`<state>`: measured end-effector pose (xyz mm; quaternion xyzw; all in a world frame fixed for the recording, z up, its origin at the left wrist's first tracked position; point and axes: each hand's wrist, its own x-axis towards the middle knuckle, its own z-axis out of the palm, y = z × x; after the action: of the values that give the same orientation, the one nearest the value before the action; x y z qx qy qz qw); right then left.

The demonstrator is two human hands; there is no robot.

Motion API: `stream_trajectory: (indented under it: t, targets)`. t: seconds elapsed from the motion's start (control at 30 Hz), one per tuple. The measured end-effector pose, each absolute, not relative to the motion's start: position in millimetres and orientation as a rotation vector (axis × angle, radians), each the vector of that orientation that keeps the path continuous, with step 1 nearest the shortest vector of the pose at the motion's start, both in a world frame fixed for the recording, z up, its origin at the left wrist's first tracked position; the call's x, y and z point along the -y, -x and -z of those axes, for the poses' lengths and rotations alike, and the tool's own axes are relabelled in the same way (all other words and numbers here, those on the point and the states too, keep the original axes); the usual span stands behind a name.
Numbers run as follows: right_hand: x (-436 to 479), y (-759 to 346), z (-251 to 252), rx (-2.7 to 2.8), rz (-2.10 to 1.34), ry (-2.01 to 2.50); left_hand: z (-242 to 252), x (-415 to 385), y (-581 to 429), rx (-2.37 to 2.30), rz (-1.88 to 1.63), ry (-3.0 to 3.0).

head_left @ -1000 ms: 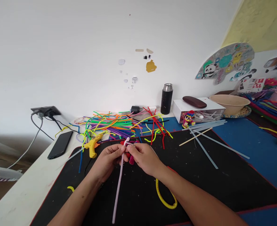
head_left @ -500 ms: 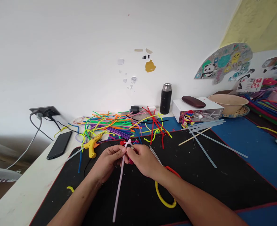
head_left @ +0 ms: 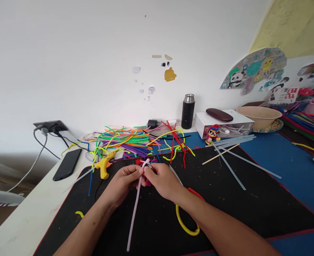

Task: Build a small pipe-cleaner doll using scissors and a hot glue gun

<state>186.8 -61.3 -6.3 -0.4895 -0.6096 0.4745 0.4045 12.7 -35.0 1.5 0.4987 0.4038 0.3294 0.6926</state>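
A pale lilac pipe cleaner [head_left: 134, 218] hangs down from between my hands, its upper end bent into a small loop above the fingertips. My left hand [head_left: 123, 182] is closed, pinching it between thumb and fingers. Close against it, my right hand [head_left: 162, 179] is closed too, with thumb and forefinger at the loop. Bits of red, magenta and blue fuzzy material show behind and below the fingers; their full shape is hidden. Under my right forearm lie scissors [head_left: 187, 227] with a yellow and red handle, partly covered.
A yellow glue gun [head_left: 103, 167] lies left of my hands, beside a phone [head_left: 67, 164]. Behind is a pile of colored pipe cleaners [head_left: 130, 144]. A black flask [head_left: 188, 112], a white box [head_left: 202, 124], a small figure [head_left: 213, 135] and glue sticks [head_left: 234, 174] are to the right.
The bent top of the lilac pipe cleaner has shifted slightly to the right, and its lower end slightly left. Both hands stay almost in place.
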Motion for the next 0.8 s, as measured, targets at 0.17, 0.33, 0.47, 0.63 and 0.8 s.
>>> stream_trajectory:
  t: [0.17, 0.33, 0.47, 0.63, 0.8]
  targets:
    - [60.5, -186.5, 5.2, 1.530, -1.200, 1.269, 0.5, 34.4, -11.6, -0.899, -0.736, -1.086]
    - [57.5, -186.7, 6.1, 1.413, -1.268, 1.261, 4.3, 34.0, -7.9, -0.903, -0.743, -1.069]
    - [56.6, -186.9, 7.5, 1.395, -1.291, 1.193, 6.4, 33.0, -6.5, -0.906, -0.753, -1.054]
    - [57.8, -186.8, 6.8, 1.255, -1.524, 0.981, 3.8, 30.6, -6.0, -0.940, -0.880, -1.028]
    - [55.6, -188.0, 7.7, 1.146, -1.576, 0.908, -5.9, 35.1, -3.6, -1.151, -1.140, -1.471]
